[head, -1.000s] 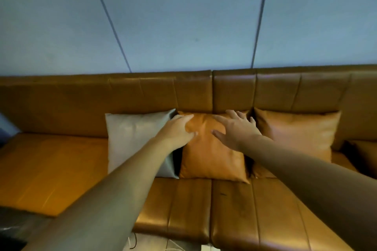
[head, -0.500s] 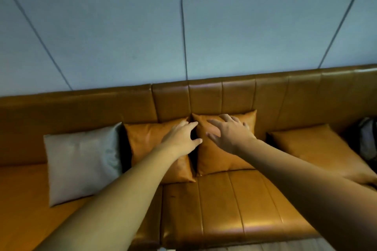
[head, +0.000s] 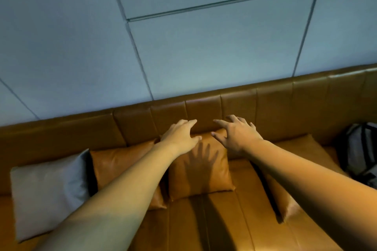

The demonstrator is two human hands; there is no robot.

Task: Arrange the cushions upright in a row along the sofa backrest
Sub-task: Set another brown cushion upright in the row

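Three cushions stand upright against the tan leather sofa backrest (head: 275, 106): a grey cushion (head: 49, 191) at the left, an orange cushion (head: 120, 165) beside it, and a second orange cushion (head: 201, 169) in the middle. Another orange cushion (head: 302, 149) lies slanted on the seat at the right, partly behind my right forearm. My left hand (head: 181, 135) and my right hand (head: 237, 134) hover with fingers spread over the top edge of the middle orange cushion, holding nothing. A hand shadow falls on that cushion.
A grey and black backpack (head: 361, 149) sits on the sofa at the far right edge. The orange seat (head: 220, 222) stretches in front of the cushions. A pale blue panelled wall (head: 183, 47) rises behind the backrest.
The view has shifted right and tilted, so the cushions sit further left. Both hands rose from the two orange cushions to the top of the middle one; the backpack is more in view.
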